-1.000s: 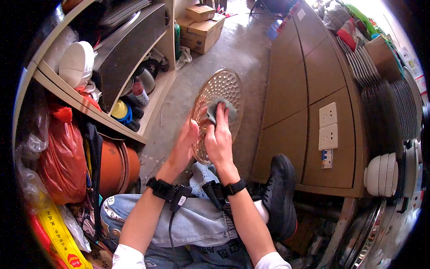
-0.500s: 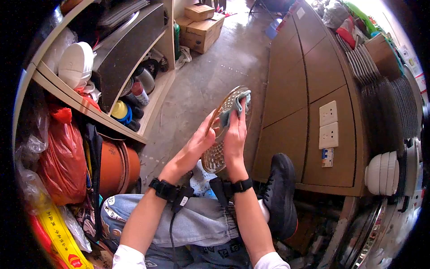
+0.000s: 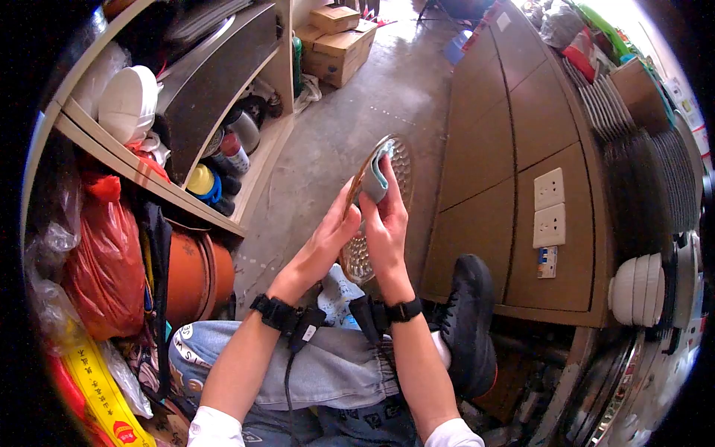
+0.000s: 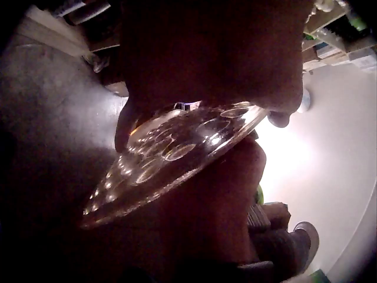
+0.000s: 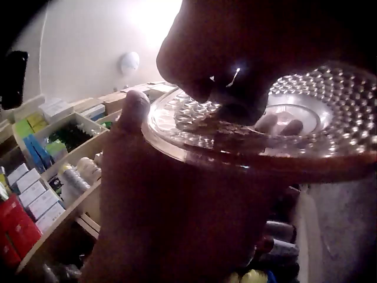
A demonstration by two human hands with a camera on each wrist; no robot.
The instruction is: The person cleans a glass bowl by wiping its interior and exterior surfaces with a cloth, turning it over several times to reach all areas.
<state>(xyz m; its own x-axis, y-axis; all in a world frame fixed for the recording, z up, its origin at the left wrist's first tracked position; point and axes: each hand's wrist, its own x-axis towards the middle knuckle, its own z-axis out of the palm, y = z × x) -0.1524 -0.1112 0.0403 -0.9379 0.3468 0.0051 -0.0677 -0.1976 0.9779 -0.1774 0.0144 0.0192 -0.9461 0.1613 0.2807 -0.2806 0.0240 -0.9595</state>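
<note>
An oval clear glass plate point(image 3: 403, 167) with a dimpled pattern is held up on a slant above the floor, between both hands. The left hand point(image 3: 322, 237) grips its near-left rim; in the left wrist view the plate point(image 4: 171, 154) runs beneath that dark hand. A grey-green cloth point(image 3: 377, 181) lies folded over the plate's face, pinched by the right hand point(image 3: 389, 232) between thumb and fingers. In the right wrist view, fingertips show through the glass plate point(image 5: 347, 109) near its round centre.
Brown cabinet doors point(image 3: 477, 156) with wall sockets stand on the right, beside stacked white bowls point(image 3: 634, 290). On the left are an open shelf point(image 3: 253, 179), a red plastic bag point(image 3: 108, 261) and terracotta pots point(image 3: 194, 272). A black shoe point(image 3: 468, 328) is below right. Cardboard boxes point(image 3: 335, 56) sit farther back.
The plate has turned from facing the head camera to nearly edge-on and shifted slightly right. The right hand's cloth has moved toward the upper rim, then back down a little, folding over.
</note>
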